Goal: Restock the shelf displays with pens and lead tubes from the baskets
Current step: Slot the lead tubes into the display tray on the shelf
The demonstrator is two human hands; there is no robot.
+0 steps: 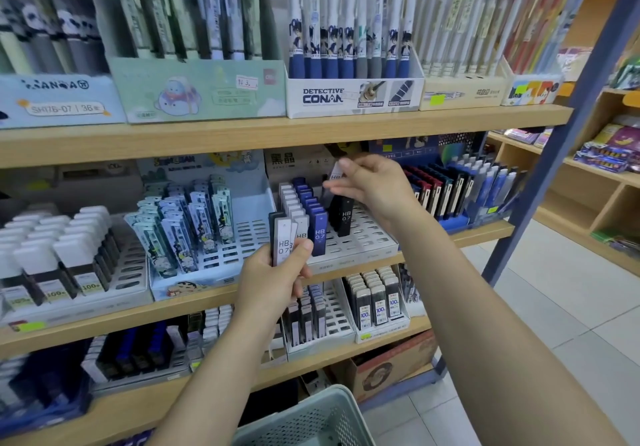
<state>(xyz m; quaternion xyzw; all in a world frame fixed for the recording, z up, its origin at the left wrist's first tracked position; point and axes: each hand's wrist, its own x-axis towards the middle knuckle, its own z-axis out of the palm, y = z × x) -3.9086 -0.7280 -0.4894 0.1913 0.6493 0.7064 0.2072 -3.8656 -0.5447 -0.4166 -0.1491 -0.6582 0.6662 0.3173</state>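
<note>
Where the slotted white display tray (360,238) slopes down toward the shelf edge (346,267), most of its slots to the right of the filled rows stand open, and that bare grid lies directly beneath the right hand (374,187). Left of that hand run two packed rows, white-capped lead tubes (289,200) and blue lead tubes (311,206), the front blue one marked HB 0.7. Overhead, the wooden upper shelf (277,134) hangs close above the right hand, leaving a shallow gap to work in.

The right hand reaches forward from the lower right, forearm extended, thumb and fingers curled to pinch the pale top of a black lead tube (344,215). That tube stands nearly upright, its lower end at the tray's slots just right of the blue row; whether it is seated cannot be told.

The left hand (273,281) is held lower and nearer, in front of the tray's front lip, fingers wrapped and thumb pressed across a small bundle of lead tubes (284,243), grey and dark, the front one printed HB 0.7, their tops rising above the fist.

Below both forearms, the rim of a pale perforated basket (311,414) shows at the bottom, close to the lowest shelf.
</note>
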